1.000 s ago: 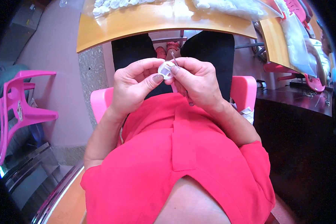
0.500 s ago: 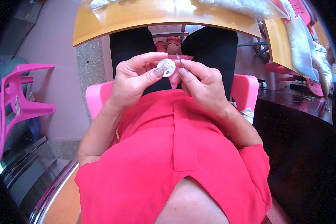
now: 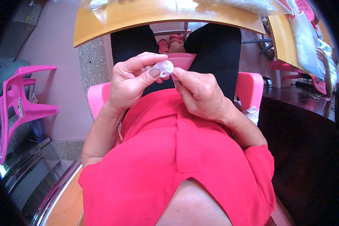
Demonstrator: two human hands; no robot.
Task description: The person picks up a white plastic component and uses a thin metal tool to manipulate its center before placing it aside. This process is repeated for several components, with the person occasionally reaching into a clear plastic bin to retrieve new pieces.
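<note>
Between the thumb and fingers of my left hand (image 3: 130, 77) is a small round white plastic piece (image 3: 164, 68), with its slotted face turned up. My right hand (image 3: 203, 88) is closed in a pinch on a thin metal tool (image 3: 172, 75). Only a short length of that tool shows, and it meets the lower right edge of the white piece. Both hands are close together above my lap, and the fingers under the piece are partly hidden.
A wooden table (image 3: 113, 32) with clear bags of white parts (image 3: 248, 6) lies ahead. A pink stool (image 3: 26, 107) stands at the left. At the right, another person's arm (image 3: 329, 69) is beside a second table (image 3: 281, 45) with a bag (image 3: 307, 45) on it.
My right hand has moved left and slightly down, bringing the metal tool from beside the white piece onto its edge. The white piece has been tilted and turned in my left hand.
</note>
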